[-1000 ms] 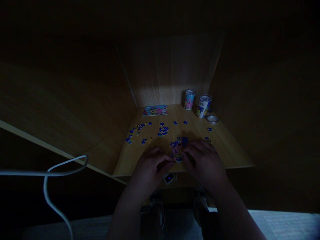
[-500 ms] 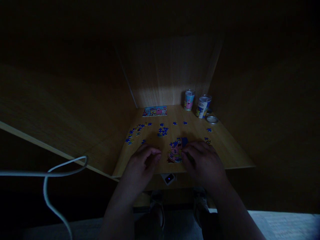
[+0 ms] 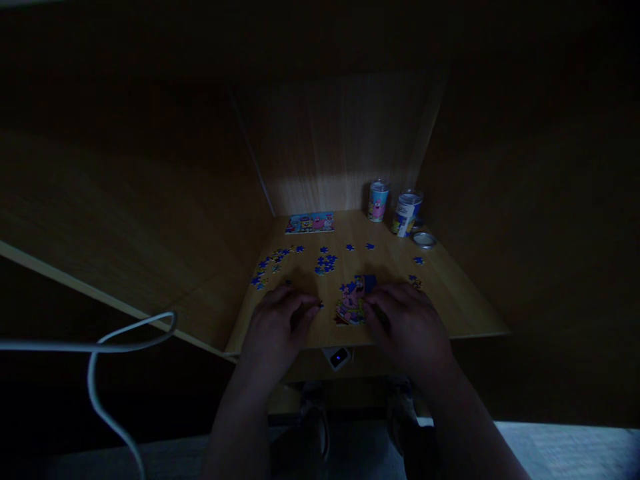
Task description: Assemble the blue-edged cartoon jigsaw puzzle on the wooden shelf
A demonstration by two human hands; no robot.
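A partly joined patch of jigsaw pieces (image 3: 353,301), pink and blue, lies near the front edge of a small wooden desk (image 3: 450,300). My right hand (image 3: 407,320) rests on the desk just right of that patch, fingers bent, fingertips touching its right edge. My left hand (image 3: 280,321) lies left of the patch, fingers curled over a loose piece by its fingertips; whether it grips the piece is too dark to see. Several loose blue pieces (image 3: 325,261) are scattered over the desk's middle and left (image 3: 267,263).
A printed reference picture (image 3: 310,222) lies at the back of the desk. Two printed tubes (image 3: 379,199) (image 3: 407,212) and a round lid (image 3: 424,239) stand at the back right. Wooden walls close in both sides. A white cable (image 3: 100,360) loops at the left.
My left hand has moved away from the joined patch to the left and a little farther back. My right hand has stayed beside the patch.
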